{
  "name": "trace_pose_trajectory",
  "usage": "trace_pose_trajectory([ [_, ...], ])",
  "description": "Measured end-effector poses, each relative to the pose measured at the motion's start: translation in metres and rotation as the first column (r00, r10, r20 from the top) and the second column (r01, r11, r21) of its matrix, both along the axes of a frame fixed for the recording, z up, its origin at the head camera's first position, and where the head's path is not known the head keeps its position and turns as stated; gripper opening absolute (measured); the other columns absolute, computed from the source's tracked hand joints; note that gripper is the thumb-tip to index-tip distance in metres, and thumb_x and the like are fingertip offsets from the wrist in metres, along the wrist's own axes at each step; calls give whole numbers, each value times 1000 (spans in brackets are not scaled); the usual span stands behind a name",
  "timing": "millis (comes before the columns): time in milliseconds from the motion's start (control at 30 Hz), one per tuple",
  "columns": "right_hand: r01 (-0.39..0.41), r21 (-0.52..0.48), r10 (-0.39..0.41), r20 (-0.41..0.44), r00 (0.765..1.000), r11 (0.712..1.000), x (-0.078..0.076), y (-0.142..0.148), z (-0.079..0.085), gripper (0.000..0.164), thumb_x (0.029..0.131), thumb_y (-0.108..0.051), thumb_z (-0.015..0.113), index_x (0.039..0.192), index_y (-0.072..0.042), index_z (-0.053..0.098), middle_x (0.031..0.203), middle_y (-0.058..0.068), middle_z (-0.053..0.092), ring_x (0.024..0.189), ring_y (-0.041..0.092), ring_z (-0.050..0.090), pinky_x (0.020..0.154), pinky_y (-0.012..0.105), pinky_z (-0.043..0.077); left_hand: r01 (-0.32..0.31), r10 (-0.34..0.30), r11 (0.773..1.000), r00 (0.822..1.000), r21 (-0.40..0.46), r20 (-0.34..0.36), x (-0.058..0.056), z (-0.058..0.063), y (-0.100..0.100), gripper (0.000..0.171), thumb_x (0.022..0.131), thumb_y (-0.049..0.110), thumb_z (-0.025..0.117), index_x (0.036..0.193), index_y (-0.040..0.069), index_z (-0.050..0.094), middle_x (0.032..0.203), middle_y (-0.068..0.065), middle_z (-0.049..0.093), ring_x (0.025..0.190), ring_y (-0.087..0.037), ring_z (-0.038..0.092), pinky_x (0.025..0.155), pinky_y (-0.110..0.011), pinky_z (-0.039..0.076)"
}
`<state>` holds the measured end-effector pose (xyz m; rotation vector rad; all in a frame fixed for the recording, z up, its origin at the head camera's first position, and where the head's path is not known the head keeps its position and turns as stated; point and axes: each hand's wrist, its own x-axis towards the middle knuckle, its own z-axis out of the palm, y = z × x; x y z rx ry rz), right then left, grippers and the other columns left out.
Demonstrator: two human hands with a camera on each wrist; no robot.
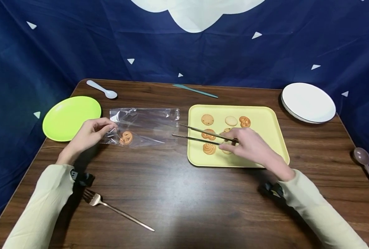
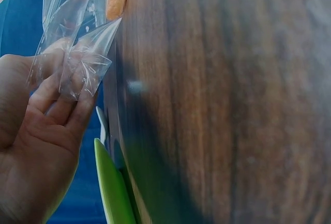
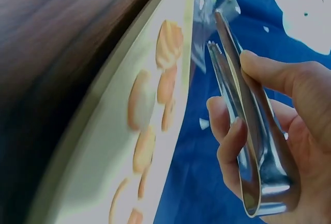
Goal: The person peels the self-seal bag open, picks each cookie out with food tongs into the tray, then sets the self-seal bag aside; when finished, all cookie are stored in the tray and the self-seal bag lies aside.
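Note:
My left hand (image 1: 92,135) pinches the open edge of a clear plastic bag (image 1: 147,121) that lies on the table. A pretzel-shaped cookie (image 1: 126,138) sits inside the bag close to those fingers. In the left wrist view, the bag's film (image 2: 88,58) folds between thumb and fingers. My right hand (image 1: 249,145) holds metal tongs (image 3: 258,146) over the yellow tray (image 1: 274,135). The tongs' tips are apart with nothing between them, pointing left near the bag's far end. Several cookies lie on the tray, among them a swirl cookie (image 1: 209,149); the right hand partly covers some.
A green plate (image 1: 72,117) and a pale blue spoon (image 1: 101,89) are at the left. A teal knife (image 1: 195,90) lies at the back, white bowls (image 1: 308,102) at the back right. A brown spoon (image 1: 362,156) is by the right edge; a fork (image 1: 119,211) lies in front.

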<state>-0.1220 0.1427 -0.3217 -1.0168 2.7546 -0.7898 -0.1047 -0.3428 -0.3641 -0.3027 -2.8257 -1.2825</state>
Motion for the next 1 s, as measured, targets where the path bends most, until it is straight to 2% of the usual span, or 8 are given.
trace_pose_trajectory([
  [233,-59,61,52,104,993,996,-17,-51,-3,33,84,-32,72,108,-10,72,97,4,70,44,5,36,42,27,30,-2,2,1000,1000,-5,7,0,-1,1,13,94,7,57,96,4,69,82,-8,64,66,-12,48,56,-22,35],
  [400,-96,95,79,164,983,991,-25,-81,-4,37,84,-35,71,110,-10,70,111,2,67,42,5,34,43,27,33,-7,7,1000,1000,-8,7,-2,-1,1,13,94,5,57,96,3,69,84,-11,65,68,-13,50,59,-20,37],
  [500,-131,105,112,166,980,986,-29,-95,-4,42,84,-37,71,115,-9,68,101,0,69,44,5,35,45,27,33,-13,13,1000,1000,-8,12,-3,-2,0,13,94,3,57,96,3,69,85,-12,65,69,-13,51,60,-19,37],
  [600,-174,106,154,173,973,979,-33,-108,-4,40,84,-36,71,114,-9,68,78,-2,64,45,6,33,45,27,29,-15,15,1000,1000,-12,19,-3,-2,-1,13,94,4,56,96,3,69,87,-11,66,71,-13,53,61,-18,38],
  [700,-208,113,187,170,968,972,-37,-118,-5,38,83,-37,71,111,-12,69,75,-3,61,51,8,36,48,28,31,-7,7,1000,1000,-11,16,-2,-1,0,14,94,6,56,96,4,70,87,-9,67,72,-12,54,62,-18,39],
  [833,-244,132,221,167,961,961,-44,-130,-5,42,84,-38,71,115,-12,67,105,-1,67,78,11,58,65,30,46,7,-7,1000,1000,-13,8,-3,0,0,14,95,9,55,95,5,69,86,-8,66,72,-14,53,62,-19,39],
  [933,-277,144,253,166,953,950,-50,-137,-5,46,84,-39,70,119,-11,65,118,1,64,99,14,60,79,33,48,7,-7,1000,1000,-16,11,-3,0,1,15,96,9,55,95,5,69,86,-7,66,73,-14,54,63,-18,40],
  [1000,-297,145,273,167,948,944,-54,-141,-5,47,84,-39,70,120,-10,64,119,1,63,99,14,61,80,34,48,9,-8,1000,1000,-14,14,-3,2,2,15,96,9,55,95,5,69,86,-8,66,74,-13,56,64,-18,41],
])
